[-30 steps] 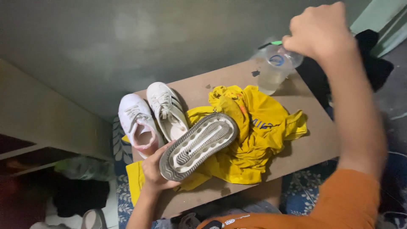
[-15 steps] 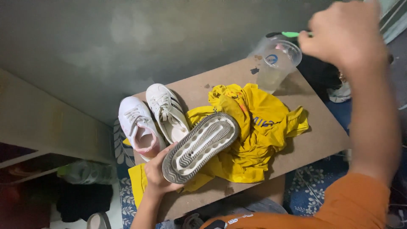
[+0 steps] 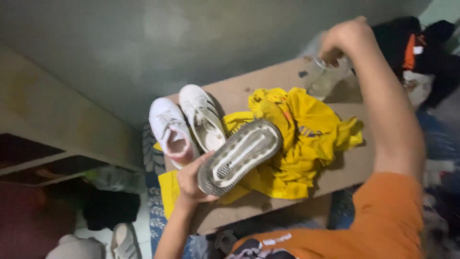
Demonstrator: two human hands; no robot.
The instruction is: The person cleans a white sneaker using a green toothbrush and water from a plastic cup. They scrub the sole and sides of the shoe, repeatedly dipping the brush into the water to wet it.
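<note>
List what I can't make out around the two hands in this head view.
- Right hand: its fingertips and grip on the clear plastic container are smeared by motion blur; contents unreadable.
- Shoe in the left hand: only the sole shows; its upper faces away.
- Table: the yellow cloth hides its middle.
- Floor items at right: blurred and behind the right arm.

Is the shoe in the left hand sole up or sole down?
Sole up: the shoe in the left hand shows its ridged grey tread to the camera, above the yellow cloth.

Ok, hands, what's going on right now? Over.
Left hand grips shoe, sole up. Right hand on clear cup. Yellow shirt under shoe.
</note>
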